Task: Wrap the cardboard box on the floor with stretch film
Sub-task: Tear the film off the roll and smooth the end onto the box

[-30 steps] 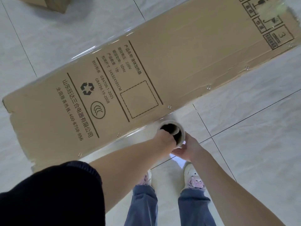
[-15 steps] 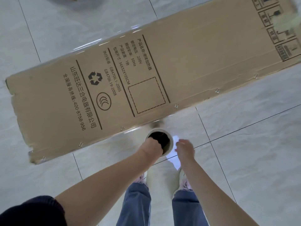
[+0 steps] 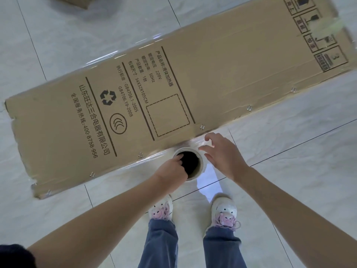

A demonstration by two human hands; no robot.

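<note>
Film roll (image 3: 190, 165) in left hand (image 3: 171, 170), box (image 3: 173, 89) beyond

A long cardboard box (image 3: 193, 89) lay flat on the tiled floor (image 3: 289, 161), its printed face up and glossy film over its middle and near edge. Just beside that near edge stood a film roll (image 3: 190, 163), seen end-on — a dark hollow core. The left hand (image 3: 172, 169) gripped the roll's rim, fingers hooked into the core. The right hand (image 3: 222, 153) hovered open beside the roll, fingers spread, apart from it. Below were two white shoes (image 3: 224, 211) — and blue jeans (image 3: 222, 248).
</note>
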